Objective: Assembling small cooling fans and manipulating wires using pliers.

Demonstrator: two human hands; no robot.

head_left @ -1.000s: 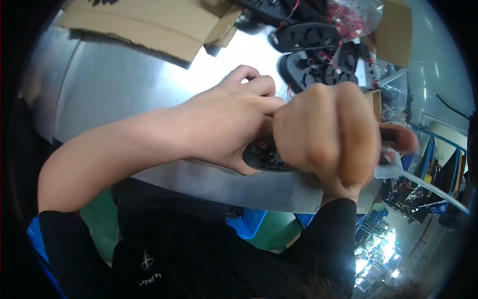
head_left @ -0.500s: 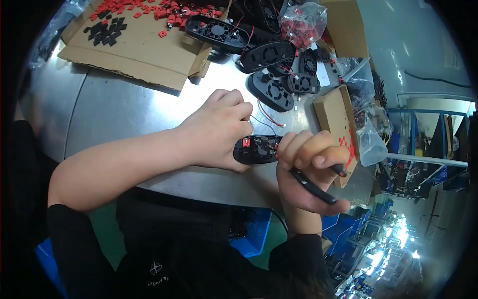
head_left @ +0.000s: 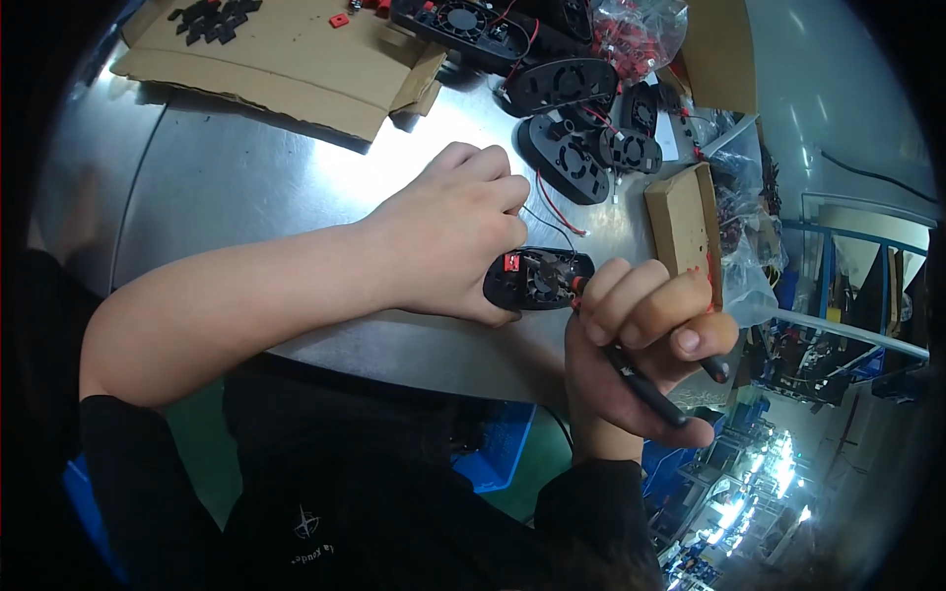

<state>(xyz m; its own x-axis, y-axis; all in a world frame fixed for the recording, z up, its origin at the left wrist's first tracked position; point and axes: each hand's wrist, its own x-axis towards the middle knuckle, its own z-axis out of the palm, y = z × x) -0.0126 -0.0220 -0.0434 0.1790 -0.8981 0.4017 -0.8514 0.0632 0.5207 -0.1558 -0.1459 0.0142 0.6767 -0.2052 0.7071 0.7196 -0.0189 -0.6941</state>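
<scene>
My left hand (head_left: 461, 234) is closed on the near-left end of a black oval plastic fan housing (head_left: 505, 286), holding it low over the metal table. A small red square part (head_left: 511, 263) sits on the housing beside my thumb. My right hand (head_left: 641, 330) is wrapped round a pair of pliers with black handles (head_left: 647, 392). The pliers' reddish front end meets the right part of the housing; their jaw tips are too small to make out. A thin dark wire runs up from the housing behind my left fingers.
Several black fan housings (head_left: 562, 158) with red and black wires lie piled at the far right. Beyond them is a clear bag of red parts (head_left: 641, 39). A cardboard tray (head_left: 266, 84) holds black and red pieces at the far left. A cardboard box (head_left: 680, 222) stands right.
The view has shifted, so the table's things sit higher and further right. Both hands keep their grips, and the pliers remain at the housing's right part.
</scene>
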